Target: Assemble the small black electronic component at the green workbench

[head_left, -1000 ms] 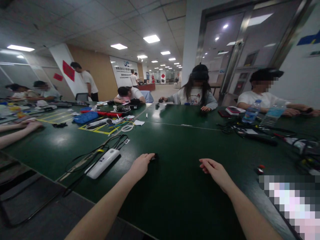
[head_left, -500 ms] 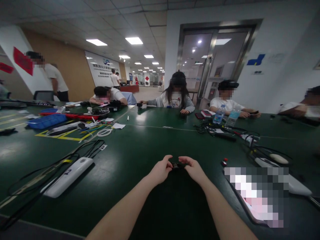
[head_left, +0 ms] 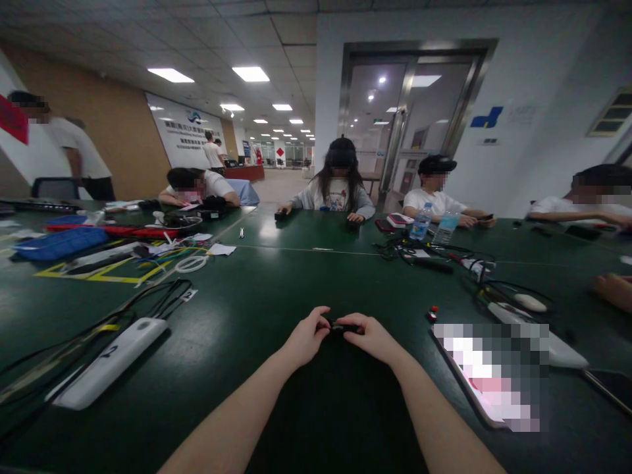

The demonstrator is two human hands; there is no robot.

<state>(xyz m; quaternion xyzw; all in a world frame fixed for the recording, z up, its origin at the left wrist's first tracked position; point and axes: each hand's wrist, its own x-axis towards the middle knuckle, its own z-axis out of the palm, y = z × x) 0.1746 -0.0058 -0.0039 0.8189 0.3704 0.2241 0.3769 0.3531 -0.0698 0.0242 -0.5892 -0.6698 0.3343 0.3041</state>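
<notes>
A small dark object [head_left: 338, 325] lies between my two hands, low over the green table [head_left: 276, 283]. My left hand [head_left: 311, 336] has its thumb and fingers closed on the object's left end. On the other side, my right hand [head_left: 370, 336] pinches the right end, fingers on top and thumb below. The object is too small and dark for its details to be made out.
A phone [head_left: 484, 375] lies right of my right arm, with a small red and white item [head_left: 432, 314] behind it. At left are a white power strip [head_left: 111, 362], cables and a blue tray [head_left: 62, 243]. Bottles [head_left: 421, 222] stand farther back; people sit opposite.
My right hand's fingers have come down and closed on the dark object. The view has turned slightly right, so the surroundings sit farther left.
</notes>
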